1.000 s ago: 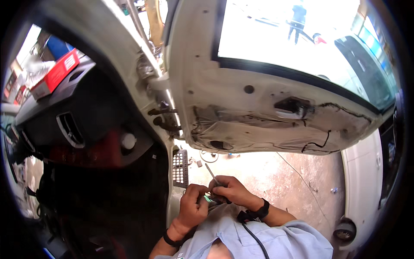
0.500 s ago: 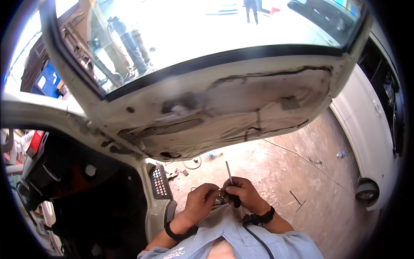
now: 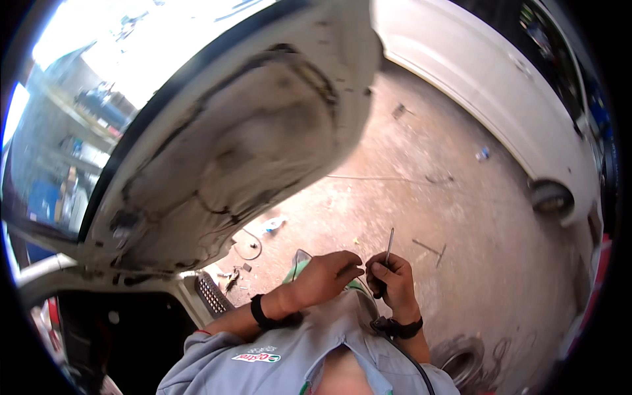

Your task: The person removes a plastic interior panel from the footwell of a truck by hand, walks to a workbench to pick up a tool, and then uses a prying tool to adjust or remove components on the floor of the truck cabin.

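Observation:
In front of my torso, my right hand (image 3: 397,284) is closed round the dark handle of what looks like a screwdriver (image 3: 391,243). Its thin metal shaft points upward. Just to the left, my left hand (image 3: 321,280) has its fingers bent together, their tips close to the right hand but a little apart from it. Anything small between those fingertips is hidden. Dark bands circle both wrists, and a black cable (image 3: 413,364) runs down from the right one.
An opened vehicle door (image 3: 263,141), its inner metal bare and stained, spans the upper left. A perforated step (image 3: 212,294) lies below it. White car (image 3: 461,72) at right. On the floor: a T-shaped metal tool (image 3: 430,249), a thin cable (image 3: 388,178), a round metal ring (image 3: 463,366).
My view has swung to the right, so the door appears farther left and more floor shows. The hands, together before, have drawn slightly apart. The right hand still holds the screwdriver.

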The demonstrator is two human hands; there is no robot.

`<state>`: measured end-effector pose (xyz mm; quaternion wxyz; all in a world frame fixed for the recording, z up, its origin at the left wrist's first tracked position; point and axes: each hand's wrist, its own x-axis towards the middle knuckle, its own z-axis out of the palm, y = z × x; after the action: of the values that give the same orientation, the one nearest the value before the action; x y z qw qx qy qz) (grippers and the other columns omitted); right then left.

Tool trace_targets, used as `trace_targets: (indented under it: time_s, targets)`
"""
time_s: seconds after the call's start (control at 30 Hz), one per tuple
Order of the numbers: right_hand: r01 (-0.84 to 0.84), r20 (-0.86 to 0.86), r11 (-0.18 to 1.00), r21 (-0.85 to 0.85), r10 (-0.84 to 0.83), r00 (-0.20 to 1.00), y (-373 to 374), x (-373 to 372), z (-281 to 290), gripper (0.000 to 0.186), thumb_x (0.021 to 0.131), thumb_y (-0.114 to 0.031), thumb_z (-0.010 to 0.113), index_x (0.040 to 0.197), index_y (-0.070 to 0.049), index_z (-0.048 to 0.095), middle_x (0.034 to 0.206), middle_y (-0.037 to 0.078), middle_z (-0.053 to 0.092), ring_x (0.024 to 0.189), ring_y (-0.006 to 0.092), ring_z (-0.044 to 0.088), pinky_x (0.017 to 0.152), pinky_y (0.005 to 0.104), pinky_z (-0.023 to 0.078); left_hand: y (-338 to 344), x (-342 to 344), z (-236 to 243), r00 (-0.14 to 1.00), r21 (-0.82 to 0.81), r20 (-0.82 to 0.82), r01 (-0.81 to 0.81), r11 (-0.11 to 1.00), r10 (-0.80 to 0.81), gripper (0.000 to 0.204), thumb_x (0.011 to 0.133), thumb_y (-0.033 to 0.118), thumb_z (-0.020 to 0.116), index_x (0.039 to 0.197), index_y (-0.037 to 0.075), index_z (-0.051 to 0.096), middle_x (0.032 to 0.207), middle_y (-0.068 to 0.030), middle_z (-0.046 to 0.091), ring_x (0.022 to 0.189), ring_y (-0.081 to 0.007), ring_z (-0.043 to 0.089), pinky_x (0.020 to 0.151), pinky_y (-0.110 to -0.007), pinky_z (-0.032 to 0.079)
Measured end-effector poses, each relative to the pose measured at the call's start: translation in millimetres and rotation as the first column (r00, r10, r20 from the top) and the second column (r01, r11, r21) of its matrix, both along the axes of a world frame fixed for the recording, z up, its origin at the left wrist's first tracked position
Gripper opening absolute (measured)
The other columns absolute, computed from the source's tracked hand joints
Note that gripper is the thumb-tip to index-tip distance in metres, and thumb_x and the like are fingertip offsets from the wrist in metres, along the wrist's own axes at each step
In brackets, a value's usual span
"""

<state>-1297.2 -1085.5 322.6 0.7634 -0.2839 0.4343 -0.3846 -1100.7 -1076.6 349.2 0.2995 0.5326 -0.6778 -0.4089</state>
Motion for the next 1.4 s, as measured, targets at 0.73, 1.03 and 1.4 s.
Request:
trace_targets:
  time_s: [0.73,1.03,1.4]
  targets:
    - [0.551,-0.159,0.812,-0.195,-0.58,0.799,-74.2,-214.3,-16.6,0.038,0.102,-0.025,0.055,0.131,-0.003,0.043,0.066,-0.002,0.049,0.053,0.0037,0.043,0.047,0.0195,0.034,-204.5,-275.4,-55.3,0.668,-0.008,-0.278,0.717,0.697,-0.691,0.02,0.091,0.01,0.062,0.109,0.001,0.06,0.094,-0.0171,0.065,0.083,-0.0303,0.066,0.072,-0.038,0.053]
    - [0.595,-0.225,0.781,-0.191,-0.625,0.747,-154.4,-264.9,-9.0,0.037,0.102,-0.03,0.055,0.125,-0.002,0.047,0.064,-0.003,0.048,0.05,0.0038,0.041,0.046,0.0194,0.033,-292.2,-341.0,-55.1,0.526,-0.003,-0.461,0.805,0.593,-0.715,0.027,0.093,0.011,0.064,0.115,-0.003,0.057,0.104,-0.0192,0.064,0.094,-0.0354,0.065,0.08,-0.04,0.052]
    - [0.255,-0.155,0.953,-0.164,-0.28,0.947,-362.8,-314.4,-26.2,0.041,0.101,-0.034,0.055,0.123,-0.001,0.048,0.064,-0.004,0.048,0.049,0.003,0.04,0.045,0.0182,0.034,-449.8,-348.0,-60.8,0.76,0.002,-0.358,0.582,0.813,-0.543,0.036,0.095,0.016,0.063,0.126,-0.001,0.056,0.106,-0.0193,0.062,0.094,-0.0331,0.064,0.082,-0.04,0.051]
